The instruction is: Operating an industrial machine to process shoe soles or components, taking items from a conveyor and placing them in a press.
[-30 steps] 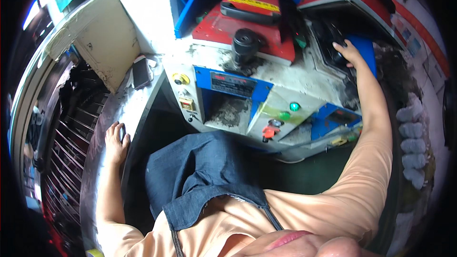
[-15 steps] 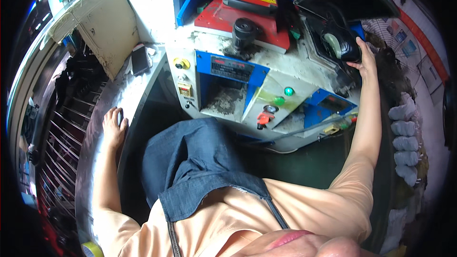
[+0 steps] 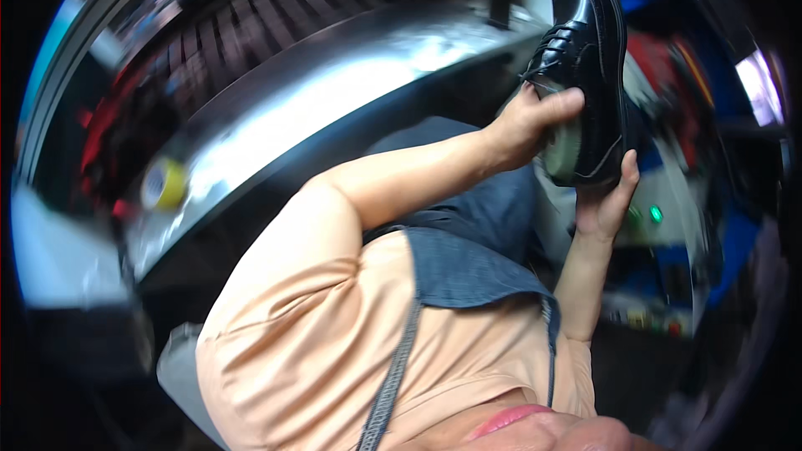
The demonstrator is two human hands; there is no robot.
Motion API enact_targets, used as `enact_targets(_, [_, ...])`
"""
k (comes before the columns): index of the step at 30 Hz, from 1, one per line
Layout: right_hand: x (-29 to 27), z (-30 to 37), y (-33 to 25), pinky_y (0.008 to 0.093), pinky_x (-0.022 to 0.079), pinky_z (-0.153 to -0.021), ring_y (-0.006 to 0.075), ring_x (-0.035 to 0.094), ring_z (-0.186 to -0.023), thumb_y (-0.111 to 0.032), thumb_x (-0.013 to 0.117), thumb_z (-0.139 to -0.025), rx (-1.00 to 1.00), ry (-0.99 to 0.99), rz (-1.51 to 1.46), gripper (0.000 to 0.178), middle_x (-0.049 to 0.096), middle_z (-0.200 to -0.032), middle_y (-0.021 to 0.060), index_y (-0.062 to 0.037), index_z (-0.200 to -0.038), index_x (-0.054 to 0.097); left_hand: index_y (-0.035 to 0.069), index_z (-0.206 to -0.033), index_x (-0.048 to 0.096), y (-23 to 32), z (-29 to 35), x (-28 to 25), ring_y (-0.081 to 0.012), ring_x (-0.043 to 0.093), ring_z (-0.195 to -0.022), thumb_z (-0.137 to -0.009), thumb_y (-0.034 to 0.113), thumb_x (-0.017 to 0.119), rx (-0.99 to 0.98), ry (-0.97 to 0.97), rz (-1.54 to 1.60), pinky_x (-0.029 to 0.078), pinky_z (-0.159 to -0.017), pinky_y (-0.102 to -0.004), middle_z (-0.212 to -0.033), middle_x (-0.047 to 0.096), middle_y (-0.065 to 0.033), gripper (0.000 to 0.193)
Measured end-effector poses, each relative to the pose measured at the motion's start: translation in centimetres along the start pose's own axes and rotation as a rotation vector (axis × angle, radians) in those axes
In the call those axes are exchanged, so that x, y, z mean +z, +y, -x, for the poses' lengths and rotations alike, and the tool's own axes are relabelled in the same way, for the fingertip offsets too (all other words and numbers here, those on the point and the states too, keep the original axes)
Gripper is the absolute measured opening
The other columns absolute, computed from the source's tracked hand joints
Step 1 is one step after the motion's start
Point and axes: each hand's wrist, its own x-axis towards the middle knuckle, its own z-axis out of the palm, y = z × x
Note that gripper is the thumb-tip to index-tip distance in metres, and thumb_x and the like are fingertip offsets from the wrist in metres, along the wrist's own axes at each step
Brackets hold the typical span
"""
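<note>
In front | glossy black laced shoe [image 3: 600, 75] | left hand [image 3: 525, 129] clasping, right hand [image 3: 603, 207] cupping it

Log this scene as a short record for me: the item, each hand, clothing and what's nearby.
Item: black lace-up shoe, toe toward the picture's top
Left hand: left hand grips the shoe by its opening, thumb on top
Right hand: right hand holds the heel end, thumb along its side
Clothing: dark blue apron, peach shirt
Nearby: yellow tape roll, shiny ledge, lit green light
</note>
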Motion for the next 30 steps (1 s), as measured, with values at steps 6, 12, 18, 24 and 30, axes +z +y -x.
enact_targets(6, [5.2,-3.3,6.7,0.0351,0.051,-0.081,0.0253,0.054,-0.112,-0.065,0.038,-0.088,0.053,-0.670,0.611,0.085,0.048,-0.130,0.0159,0.0009,-0.140,0.029,-0.003,-0.114,0.055,11.2,6.9,-6.1,-0.0243,0.067,-0.088,-0.081,0.028,0.063,0.067,0.424,0.300,0.054,-0.086,-0.0375,-0.100,0.066,-0.0149,0.046])
enact_targets(12, [4.7,-3.1,8.4,0.0282,0.049,-0.081,0.0212,0.055,-0.110,-0.067,0.034,-0.088,0.095,-0.857,0.691,0.081,0.052,-0.126,0.0153,-0.0006,-0.134,0.042,0.001,-0.094,0.063,24.0,13.9,-16.4,-0.0214,0.067,-0.073,-0.079,0.018,0.066,0.368,0.963,-0.375,0.058,-0.073,-0.0361,-0.085,0.067,-0.0103,0.022])
enact_targets(18, [-1.2,-3.5,8.1,0.0260,0.050,-0.079,0.0194,0.058,-0.104,-0.053,0.034,-0.096,0.221,-0.661,0.624,0.065,0.056,-0.119,0.0138,0.0003,-0.132,0.043,0.002,-0.094,0.063,37.5,19.4,-25.4,-0.0235,0.066,-0.071,-0.076,0.019,0.071,0.438,1.429,-0.672,0.056,-0.065,-0.0379,-0.078,0.065,-0.0093,0.026])
enact_targets(24, [-3.2,-3.5,9.7,0.0258,0.051,-0.078,0.0185,0.059,-0.102,-0.046,0.037,-0.098,0.299,-0.510,0.590,0.058,0.057,-0.117,0.0147,0.0011,-0.130,0.044,0.000,-0.102,0.060,38.1,19.5,-24.6,-0.0263,0.063,-0.085,-0.077,0.022,0.069,0.329,1.585,-1.290,0.052,-0.075,-0.0391,-0.090,0.063,-0.0128,0.034])
enact_targets(30, [-3.5,-2.9,11.4,0.0255,0.051,-0.077,0.0184,0.059,-0.100,-0.044,0.038,-0.098,0.351,-0.457,0.587,0.056,0.057,-0.115,0.0146,0.0014,-0.130,0.045,0.001,-0.111,0.056,37.4,19.0,-25.6,-0.0279,0.059,-0.098,-0.080,0.027,0.066,0.204,1.494,-2.064,0.048,-0.084,-0.0389,-0.104,0.059,-0.0166,0.042])
